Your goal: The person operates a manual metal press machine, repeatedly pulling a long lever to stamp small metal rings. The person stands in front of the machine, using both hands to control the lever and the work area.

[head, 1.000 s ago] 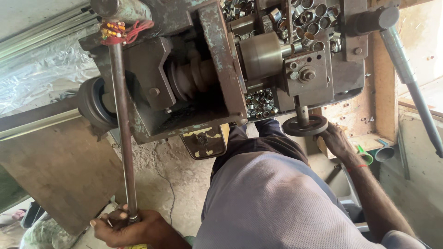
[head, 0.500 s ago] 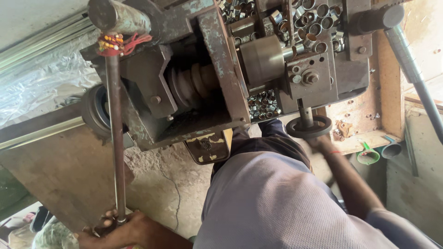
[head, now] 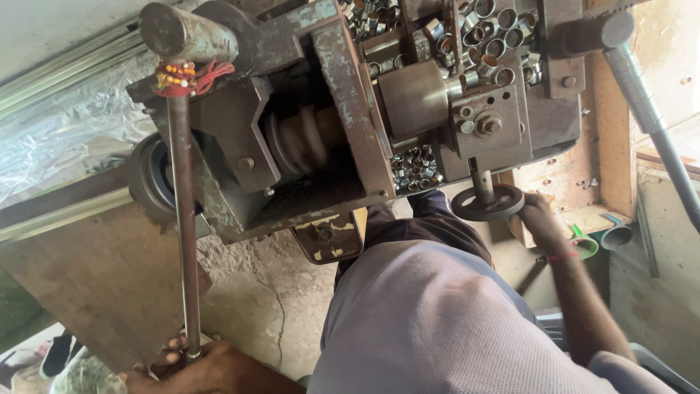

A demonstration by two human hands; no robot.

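Left hand [head: 193, 365] wrapped around the long lever bar [head: 182, 219] below the press [head: 350, 109]; right hand [head: 536, 215] gripping handwheel [head: 487, 204] under its right end. Risk: pinched fingers if lever swings while that hand stays close; loose metal rings [head: 415, 166] could spill.

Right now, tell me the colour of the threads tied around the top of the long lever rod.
Red threads with some yellow, clearest in the head view.

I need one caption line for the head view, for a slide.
Left hand grips the long lever of a worn press; right hand touches its small handwheel.
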